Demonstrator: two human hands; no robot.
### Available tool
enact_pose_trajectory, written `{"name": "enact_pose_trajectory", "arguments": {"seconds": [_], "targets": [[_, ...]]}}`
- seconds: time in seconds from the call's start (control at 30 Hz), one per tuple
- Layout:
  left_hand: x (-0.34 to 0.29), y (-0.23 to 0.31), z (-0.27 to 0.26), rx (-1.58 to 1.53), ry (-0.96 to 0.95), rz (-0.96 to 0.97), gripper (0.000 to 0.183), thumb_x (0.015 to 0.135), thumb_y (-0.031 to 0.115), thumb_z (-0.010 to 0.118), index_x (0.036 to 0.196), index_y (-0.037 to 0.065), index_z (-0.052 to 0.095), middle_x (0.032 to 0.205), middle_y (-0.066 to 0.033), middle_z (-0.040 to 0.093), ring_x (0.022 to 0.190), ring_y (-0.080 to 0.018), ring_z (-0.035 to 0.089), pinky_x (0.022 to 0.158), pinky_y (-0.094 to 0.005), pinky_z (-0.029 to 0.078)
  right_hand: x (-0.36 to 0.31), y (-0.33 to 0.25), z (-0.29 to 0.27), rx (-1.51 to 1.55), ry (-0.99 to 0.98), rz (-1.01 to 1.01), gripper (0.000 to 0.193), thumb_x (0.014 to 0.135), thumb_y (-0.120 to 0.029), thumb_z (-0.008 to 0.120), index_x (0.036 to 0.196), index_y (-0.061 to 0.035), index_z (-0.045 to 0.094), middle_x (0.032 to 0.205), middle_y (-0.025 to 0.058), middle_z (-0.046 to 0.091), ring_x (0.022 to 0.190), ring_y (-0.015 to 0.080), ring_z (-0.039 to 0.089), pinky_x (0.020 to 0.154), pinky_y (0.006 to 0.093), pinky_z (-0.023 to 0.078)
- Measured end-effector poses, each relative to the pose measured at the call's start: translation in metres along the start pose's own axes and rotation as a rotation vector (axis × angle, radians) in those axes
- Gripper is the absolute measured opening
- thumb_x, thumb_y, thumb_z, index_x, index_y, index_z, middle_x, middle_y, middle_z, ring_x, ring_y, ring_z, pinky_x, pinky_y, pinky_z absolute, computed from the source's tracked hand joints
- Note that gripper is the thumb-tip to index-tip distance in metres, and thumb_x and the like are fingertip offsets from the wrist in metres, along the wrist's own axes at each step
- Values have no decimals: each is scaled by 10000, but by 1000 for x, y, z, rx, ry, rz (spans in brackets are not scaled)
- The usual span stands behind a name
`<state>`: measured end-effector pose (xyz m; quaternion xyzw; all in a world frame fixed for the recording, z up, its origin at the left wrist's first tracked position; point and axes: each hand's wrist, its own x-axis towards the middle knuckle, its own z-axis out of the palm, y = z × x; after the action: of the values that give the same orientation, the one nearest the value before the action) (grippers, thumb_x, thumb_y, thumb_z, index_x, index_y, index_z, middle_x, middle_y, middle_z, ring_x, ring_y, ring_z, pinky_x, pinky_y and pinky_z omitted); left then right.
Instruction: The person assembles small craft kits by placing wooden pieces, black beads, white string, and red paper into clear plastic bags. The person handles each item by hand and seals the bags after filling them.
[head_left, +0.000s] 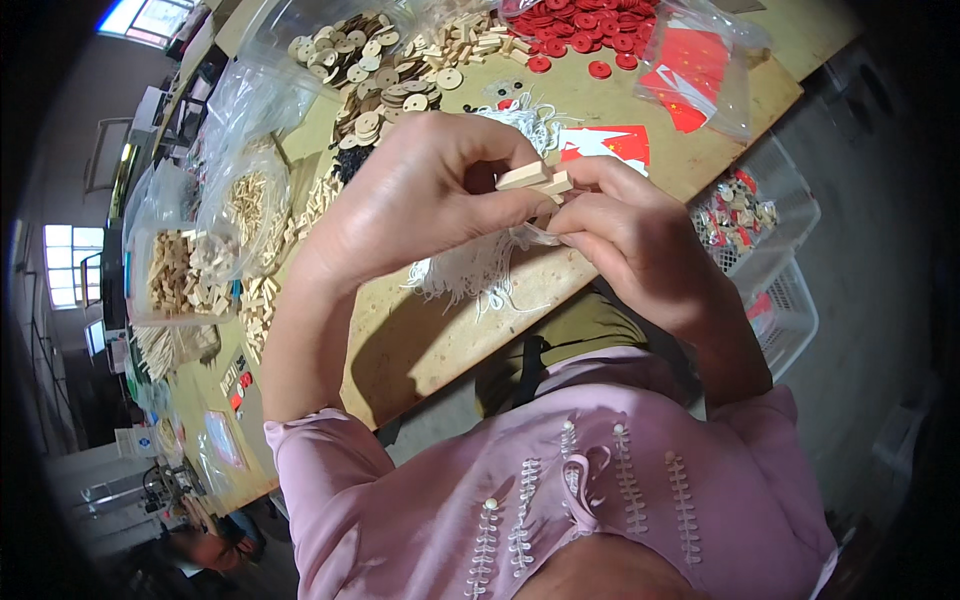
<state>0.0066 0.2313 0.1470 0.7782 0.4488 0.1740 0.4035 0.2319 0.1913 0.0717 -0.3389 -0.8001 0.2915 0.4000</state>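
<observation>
My left hand (410,195) is closed, with thumb and fingers pinching small pale wooden sticks (524,176) in front of my chest. Close against it, my right hand (640,235) is also closed, its fingertips meeting the sticks' ends. A thin translucent strip, which looks like the edge of a clear plastic bag (540,237), shows at the right fingers. The rest of it is hidden by my hands. Below the hands, a bundle of white strings (465,272) lies on the table, with another white string bundle (530,122) just beyond them.
On the table (420,350) lie wooden discs (385,90), red discs (585,25) and red printed flags (620,145). More flags fill a clear bag (745,60). Bags of wooden pieces (185,275) stand at left. White plastic baskets (790,200) sit beyond the right table edge.
</observation>
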Motion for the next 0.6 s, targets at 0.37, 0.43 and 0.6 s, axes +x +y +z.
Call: {"name": "enact_pose_trajectory", "arguments": {"seconds": [0.37,0.43,0.6], "targets": [[9,-64,-51,2,367,31,86,991,63,700,1048,5,728,904,0,731,816,-63,638,725,-230,527,-3,-9,4,81,-4,-3,180,836,84,733,995,6,705,1284,183,668,1114,330,693,905,370,566],[21,-98,-66,309,464,-117,112,985,111,725,1046,18,723,943,-26,746,835,-83,655,716,-252,528,-7,-13,4,176,20,-84,185,856,106,722,1016,19,687,1289,205,660,1084,337,706,873,364,576],[75,-160,-70,519,407,-149,173,938,77,731,1104,54,772,1024,-51,787,878,-132,720,792,-293,573,-16,-4,17,236,-135,34,150,893,79,712,1030,29,679,1294,201,641,1129,331,683,901,376,568]]}}
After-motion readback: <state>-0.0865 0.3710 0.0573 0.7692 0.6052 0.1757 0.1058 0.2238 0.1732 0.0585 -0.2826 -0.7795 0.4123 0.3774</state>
